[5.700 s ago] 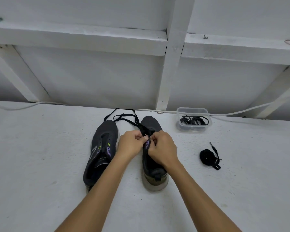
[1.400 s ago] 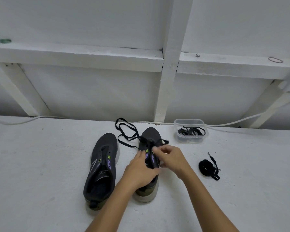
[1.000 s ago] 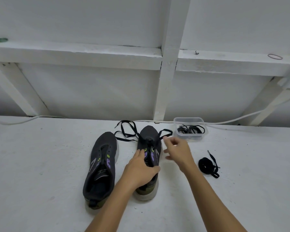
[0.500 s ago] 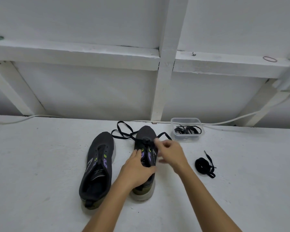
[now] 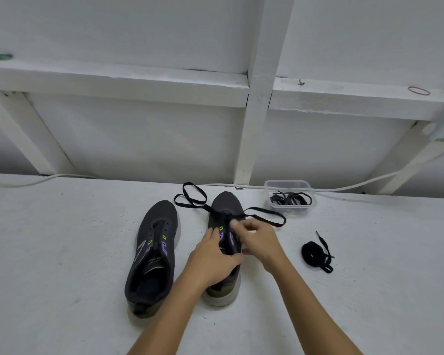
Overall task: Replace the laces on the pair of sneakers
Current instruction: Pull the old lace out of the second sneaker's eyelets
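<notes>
Two dark grey sneakers stand side by side on the white surface, toes pointing away from me. The left sneaker [image 5: 154,249] has bare eyelets and no lace. The right sneaker [image 5: 227,208] carries a black lace [image 5: 265,212] through its front eyelets, with loose loops trailing left and right of the toe. My left hand [image 5: 213,260] grips the right sneaker around its middle. My right hand [image 5: 256,239] pinches the lace over the eyelets.
A clear plastic tub [image 5: 290,198] holding black laces sits at the back right. A coiled black lace [image 5: 315,253] lies on the surface to the right of my hands. A white cable [image 5: 36,179] runs along the wall behind.
My right hand pulled the lace out to the right, then came back to the eyelets. The lace loop on the right of the toe has grown longer. My left hand stayed on the sneaker.
</notes>
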`<action>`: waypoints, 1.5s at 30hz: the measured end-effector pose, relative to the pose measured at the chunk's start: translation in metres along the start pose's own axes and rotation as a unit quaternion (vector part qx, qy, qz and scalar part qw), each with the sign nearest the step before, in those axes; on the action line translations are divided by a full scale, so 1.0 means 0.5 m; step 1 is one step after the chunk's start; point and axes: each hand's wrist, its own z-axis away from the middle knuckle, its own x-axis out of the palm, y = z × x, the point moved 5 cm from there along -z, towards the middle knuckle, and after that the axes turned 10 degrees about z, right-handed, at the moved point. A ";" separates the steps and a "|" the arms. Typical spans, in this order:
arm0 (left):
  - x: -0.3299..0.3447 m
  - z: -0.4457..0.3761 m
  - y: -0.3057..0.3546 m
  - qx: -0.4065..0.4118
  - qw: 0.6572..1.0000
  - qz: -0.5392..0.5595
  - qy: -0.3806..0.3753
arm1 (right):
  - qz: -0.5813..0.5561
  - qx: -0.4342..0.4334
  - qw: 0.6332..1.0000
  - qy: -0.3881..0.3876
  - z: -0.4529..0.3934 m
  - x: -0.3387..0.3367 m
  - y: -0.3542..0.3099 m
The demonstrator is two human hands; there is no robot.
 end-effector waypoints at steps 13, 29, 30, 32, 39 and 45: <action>0.002 -0.001 -0.002 0.000 1.000 -0.012 0.000 | -0.022 0.007 1.000 -0.016 -0.005 -0.006 0.008; 0.001 -0.001 -0.005 0.003 1.000 -0.012 -0.005 | -0.033 0.012 0.999 -0.038 0.000 0.005 0.009; 0.001 -0.001 -0.005 0.003 1.000 -0.013 -0.005 | -0.024 -0.010 0.999 -0.028 0.000 0.008 0.006; 0.002 0.000 -0.003 0.004 1.000 -0.012 -0.002 | 0.031 -0.039 0.999 -0.009 -0.005 0.010 -0.003; 0.001 0.000 -0.002 0.004 1.000 0.001 -0.007 | -0.110 0.039 0.985 0.126 -0.005 -0.036 0.015; 0.002 -0.002 -0.003 0.002 1.000 -0.006 -0.010 | -0.048 -0.005 0.999 -0.025 0.006 0.007 0.003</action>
